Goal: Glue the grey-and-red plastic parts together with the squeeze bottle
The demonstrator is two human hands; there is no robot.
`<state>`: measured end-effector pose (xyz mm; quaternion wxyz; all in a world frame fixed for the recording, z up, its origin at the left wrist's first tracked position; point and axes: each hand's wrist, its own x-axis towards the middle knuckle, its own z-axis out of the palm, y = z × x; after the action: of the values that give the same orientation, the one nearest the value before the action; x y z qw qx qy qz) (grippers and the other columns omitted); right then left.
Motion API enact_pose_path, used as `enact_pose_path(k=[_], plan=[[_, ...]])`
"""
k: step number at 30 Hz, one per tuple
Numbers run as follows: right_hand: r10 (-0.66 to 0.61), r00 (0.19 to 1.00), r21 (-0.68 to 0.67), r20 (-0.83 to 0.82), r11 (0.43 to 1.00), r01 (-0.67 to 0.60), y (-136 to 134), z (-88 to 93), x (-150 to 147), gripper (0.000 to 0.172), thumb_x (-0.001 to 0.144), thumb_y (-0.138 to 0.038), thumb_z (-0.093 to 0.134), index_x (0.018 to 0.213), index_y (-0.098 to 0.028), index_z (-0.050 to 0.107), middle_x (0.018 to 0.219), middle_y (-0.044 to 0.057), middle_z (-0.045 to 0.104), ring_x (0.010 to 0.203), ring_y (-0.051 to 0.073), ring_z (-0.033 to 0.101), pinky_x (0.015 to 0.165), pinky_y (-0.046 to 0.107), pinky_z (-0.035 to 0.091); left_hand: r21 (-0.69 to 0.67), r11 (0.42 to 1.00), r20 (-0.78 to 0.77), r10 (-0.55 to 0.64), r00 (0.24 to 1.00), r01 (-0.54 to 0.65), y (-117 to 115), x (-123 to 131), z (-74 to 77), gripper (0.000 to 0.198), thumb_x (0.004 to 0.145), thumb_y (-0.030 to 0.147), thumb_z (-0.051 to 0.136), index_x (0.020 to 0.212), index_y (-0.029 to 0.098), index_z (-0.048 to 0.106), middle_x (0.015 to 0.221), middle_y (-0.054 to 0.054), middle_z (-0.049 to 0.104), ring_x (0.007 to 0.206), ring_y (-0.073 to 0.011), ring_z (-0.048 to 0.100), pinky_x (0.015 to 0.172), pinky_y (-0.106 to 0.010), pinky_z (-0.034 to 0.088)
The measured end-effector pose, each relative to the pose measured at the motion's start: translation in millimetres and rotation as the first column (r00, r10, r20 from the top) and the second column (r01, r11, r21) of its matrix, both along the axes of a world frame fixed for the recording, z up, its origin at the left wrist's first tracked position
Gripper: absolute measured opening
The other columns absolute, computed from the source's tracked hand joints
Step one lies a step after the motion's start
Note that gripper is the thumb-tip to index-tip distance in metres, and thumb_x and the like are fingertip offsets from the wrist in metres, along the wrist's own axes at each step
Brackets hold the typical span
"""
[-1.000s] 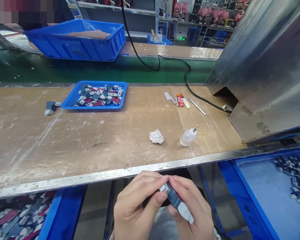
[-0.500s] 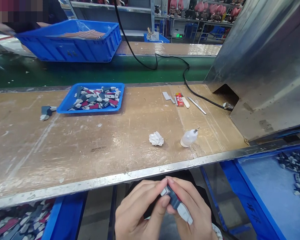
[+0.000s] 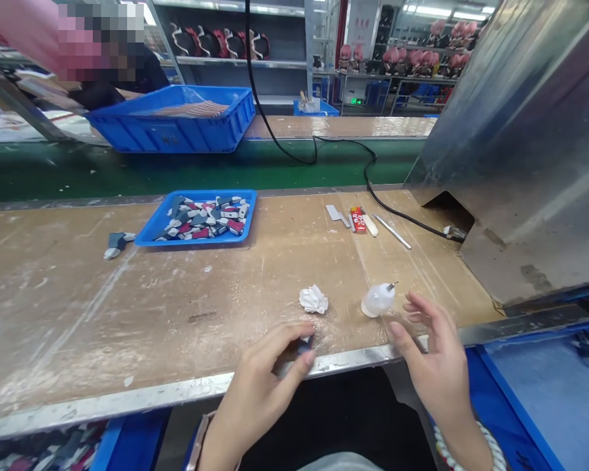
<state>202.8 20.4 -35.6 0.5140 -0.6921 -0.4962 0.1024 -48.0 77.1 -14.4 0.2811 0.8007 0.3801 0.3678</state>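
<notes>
At the table's front edge, my left hand (image 3: pixel 269 373) is closed around a small dark grey-blue part (image 3: pixel 304 345), mostly hidden by the fingers. My right hand (image 3: pixel 434 347) holds nothing; its thumb and fingers are apart, just right of a white squeeze bottle (image 3: pixel 378 300) with a thin metal tip. The bottle leans to the right, and I see a gap between it and the fingers. Just beyond my left hand lies a crumpled white tissue (image 3: pixel 313 299).
A blue tray (image 3: pixel 196 243) holds many grey, white and maroon parts; loose ones (image 3: pixel 116 243) lie beside it. Small tools and a red packet (image 3: pixel 358 220) lie farther back. A metal housing (image 3: pixel 530 170) stands right, with a black cable (image 3: pixel 402 213). Blue bins (image 3: pixel 525 399) flank me below.
My hands have parted and come up to the table edge. The part stays in my left hand; my right hand has let go and moved right towards the bottle. The view has tilted up.
</notes>
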Motion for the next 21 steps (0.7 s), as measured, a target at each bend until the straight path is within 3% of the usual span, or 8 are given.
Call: enact_pose_path(k=[2,5,8,12,17,21], plan=[[0.067,0.995,-0.082,-0.069,0.994,-0.073,14,0.7,4,0.062,0.086,-0.055,0.070,0.138,-0.025,0.052,0.131,0.012,0.061,0.113,0.029,0.060,0.103,0.052,0.046,-0.020,0.999,0.003,0.034,0.999,-0.034,-3,2,-2.9,0.025,0.094,0.025,0.067,0.119,0.024,0.066,0.118,-0.007,0.071,0.108,-0.0206,0.070,0.089,-0.027,0.060],[0.142,0.979,-0.154,-0.144,0.974,-0.164,32,-0.6,1,0.069,0.082,-0.058,0.072,0.138,-0.025,0.051,0.131,0.011,0.064,0.113,0.030,0.062,0.103,0.052,0.046,0.073,0.994,0.003,0.080,0.997,-0.080,-5,3,-8.5,0.025,0.098,0.022,0.061,0.123,0.025,0.065,0.112,-0.007,0.068,0.100,-0.0168,0.069,0.082,-0.022,0.059],[0.167,0.979,-0.217,-0.120,0.957,-0.190,42,-2.1,-3,0.059,0.082,-0.058,0.071,0.128,-0.024,0.059,0.130,0.011,0.067,0.119,0.032,0.062,0.103,0.051,0.046,0.188,0.968,-0.023,0.171,0.985,-0.164,-6,5,-15.2,0.030,0.100,0.021,0.058,0.130,0.024,0.061,0.102,-0.005,0.071,0.088,-0.0145,0.071,0.074,-0.020,0.057],[0.206,0.973,-0.277,-0.100,0.934,-0.226,42,-2.1,-5,0.046,0.087,-0.056,0.064,0.124,-0.028,0.057,0.135,0.007,0.065,0.127,0.031,0.058,0.105,0.051,0.044,0.280,0.909,-0.036,0.333,0.942,-0.310,-8,12,-23.3,0.019,0.100,0.022,0.061,0.118,0.020,0.063,0.098,-0.004,0.074,0.084,-0.0160,0.072,0.075,-0.023,0.056],[0.194,0.931,-0.160,-0.311,0.954,-0.253,34,-12.1,-4,0.047,0.083,-0.052,0.074,0.113,-0.029,0.044,0.122,0.006,0.071,0.117,0.027,0.064,0.102,0.046,0.046,0.318,0.903,-0.035,0.316,0.948,-0.289,-8,16,-23.0,0.015,0.097,0.015,0.063,0.111,0.020,0.064,0.098,-0.003,0.074,0.088,-0.0164,0.072,0.082,-0.025,0.056],[0.143,0.959,-0.099,-0.243,0.980,-0.171,22,-21.8,6,0.050,0.085,-0.053,0.072,0.124,-0.027,0.053,0.118,0.009,0.067,0.106,0.025,0.065,0.090,0.038,0.052,0.360,0.905,-0.020,0.249,0.968,-0.225,-8,13,-19.9,0.020,0.094,0.005,0.064,0.110,0.017,0.067,0.102,-0.003,0.075,0.098,-0.0147,0.071,0.094,-0.023,0.053]])
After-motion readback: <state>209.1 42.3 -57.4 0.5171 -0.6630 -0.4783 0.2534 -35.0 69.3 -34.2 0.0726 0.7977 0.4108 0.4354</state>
